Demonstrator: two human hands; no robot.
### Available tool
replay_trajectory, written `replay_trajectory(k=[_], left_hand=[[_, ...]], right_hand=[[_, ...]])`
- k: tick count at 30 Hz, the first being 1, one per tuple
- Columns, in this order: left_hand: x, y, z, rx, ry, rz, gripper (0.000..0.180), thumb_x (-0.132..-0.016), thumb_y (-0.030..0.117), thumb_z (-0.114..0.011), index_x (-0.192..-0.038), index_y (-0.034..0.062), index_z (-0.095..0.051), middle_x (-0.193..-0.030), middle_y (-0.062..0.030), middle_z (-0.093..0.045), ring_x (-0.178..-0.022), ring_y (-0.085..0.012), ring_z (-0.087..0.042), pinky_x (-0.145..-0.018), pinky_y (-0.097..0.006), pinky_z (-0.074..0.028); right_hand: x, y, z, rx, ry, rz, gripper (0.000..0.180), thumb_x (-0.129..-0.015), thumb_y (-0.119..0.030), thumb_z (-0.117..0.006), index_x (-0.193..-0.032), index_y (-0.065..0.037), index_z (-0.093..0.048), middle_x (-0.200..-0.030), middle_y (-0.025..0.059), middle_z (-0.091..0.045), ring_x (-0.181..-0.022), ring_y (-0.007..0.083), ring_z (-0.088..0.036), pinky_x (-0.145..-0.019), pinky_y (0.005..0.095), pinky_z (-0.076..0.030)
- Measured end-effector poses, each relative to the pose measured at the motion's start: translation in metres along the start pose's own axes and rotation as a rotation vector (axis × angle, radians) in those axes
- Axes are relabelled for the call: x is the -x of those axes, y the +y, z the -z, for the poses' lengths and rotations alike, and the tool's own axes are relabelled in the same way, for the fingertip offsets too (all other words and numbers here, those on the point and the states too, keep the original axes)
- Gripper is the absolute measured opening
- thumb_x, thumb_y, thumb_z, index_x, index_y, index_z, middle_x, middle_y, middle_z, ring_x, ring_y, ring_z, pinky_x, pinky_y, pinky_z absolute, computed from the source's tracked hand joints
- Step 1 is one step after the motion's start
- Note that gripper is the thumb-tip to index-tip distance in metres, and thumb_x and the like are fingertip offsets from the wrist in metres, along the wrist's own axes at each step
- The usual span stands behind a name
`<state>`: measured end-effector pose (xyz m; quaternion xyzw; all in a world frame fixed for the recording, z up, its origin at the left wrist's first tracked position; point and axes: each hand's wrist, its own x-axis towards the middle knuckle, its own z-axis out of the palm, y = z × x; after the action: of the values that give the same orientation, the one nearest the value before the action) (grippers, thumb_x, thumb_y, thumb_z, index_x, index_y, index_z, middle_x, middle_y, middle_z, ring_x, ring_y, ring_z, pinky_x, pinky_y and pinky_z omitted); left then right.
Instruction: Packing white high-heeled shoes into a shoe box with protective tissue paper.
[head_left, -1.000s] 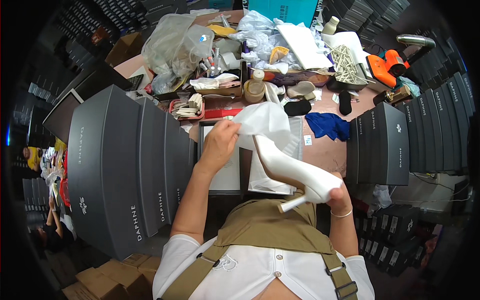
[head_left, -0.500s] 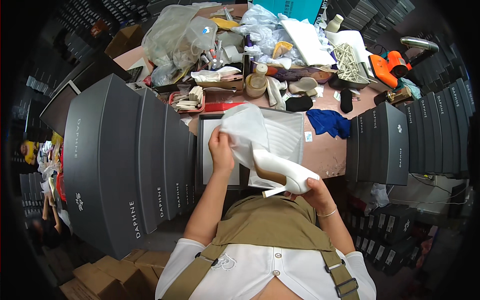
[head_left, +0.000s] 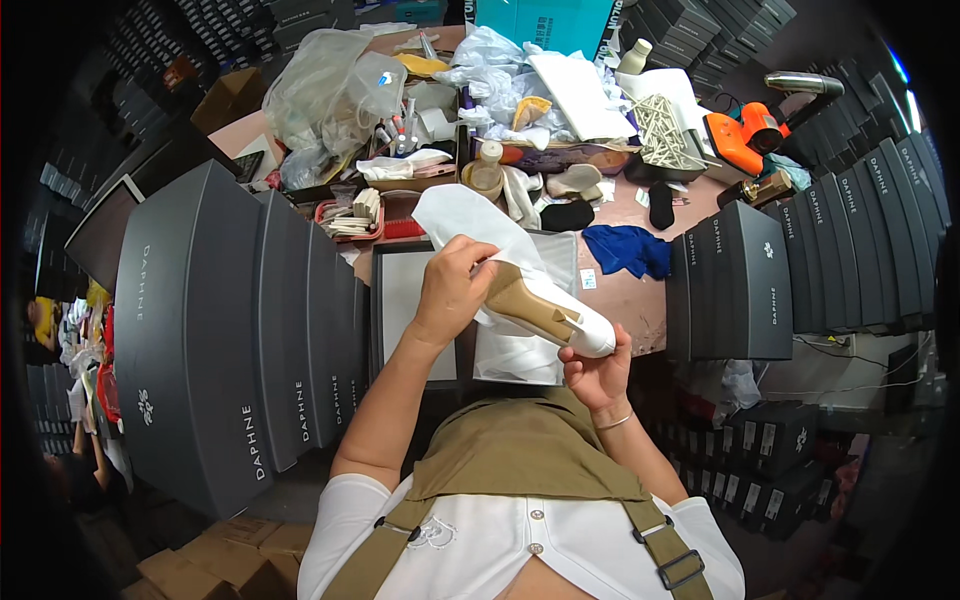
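White pump (head_left: 540,308) held slantwise between two occupied hands, over an open box (head_left: 395,285).
Its long axis runs from toe, far left, to heel end, near right, sole turned up; the left hand (head_left: 452,295) pinches one white paper sheet (head_left: 478,215) at the toe, the right hand (head_left: 600,378) grips the heel end, so neither hand is nearer. Counted: one shoe, one blue cloth (head_left: 627,250) farther right, two black pads (head_left: 567,217) beyond.

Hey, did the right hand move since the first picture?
Yes, left: the right hand was below the right side of the blue cloth; now it's below the left.
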<state>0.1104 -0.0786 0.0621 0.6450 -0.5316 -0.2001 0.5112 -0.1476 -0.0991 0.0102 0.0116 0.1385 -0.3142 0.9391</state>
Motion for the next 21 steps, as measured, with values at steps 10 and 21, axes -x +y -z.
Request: replay_trajectory(k=[10, 21], left_hand=[[0.035, 0.074, -0.032, 0.006, -0.107, -0.357, 0.024, -0.076, 0.000, -0.065, -0.100, 0.0035, -0.066, -0.080, -0.0102, -0.059, -0.067, -0.0266, -0.060, -0.060, -0.034, -0.048], [0.102, 0.041, -0.047, 0.348, -0.221, -0.025, 0.056, -0.085, 0.022, -0.069, -0.131, 0.0024, -0.043, -0.120, -0.0132, -0.054, -0.108, -0.0242, -0.055, -0.091, -0.035, -0.045]], right_hand=[[-0.014, 0.024, -0.064, 0.182, 0.039, 0.286, 0.061, -0.085, -0.034, -0.062, -0.135, -0.006, -0.040, -0.131, 0.0140, -0.048, -0.118, 0.0264, -0.049, -0.105, 0.0413, -0.037], [-0.032, 0.009, -0.017, 1.030, 0.150, 0.517, 0.050, -0.092, -0.029, -0.054, -0.134, -0.005, -0.043, -0.134, 0.0126, -0.048, -0.122, 0.0254, -0.047, -0.106, 0.0371, -0.034]])
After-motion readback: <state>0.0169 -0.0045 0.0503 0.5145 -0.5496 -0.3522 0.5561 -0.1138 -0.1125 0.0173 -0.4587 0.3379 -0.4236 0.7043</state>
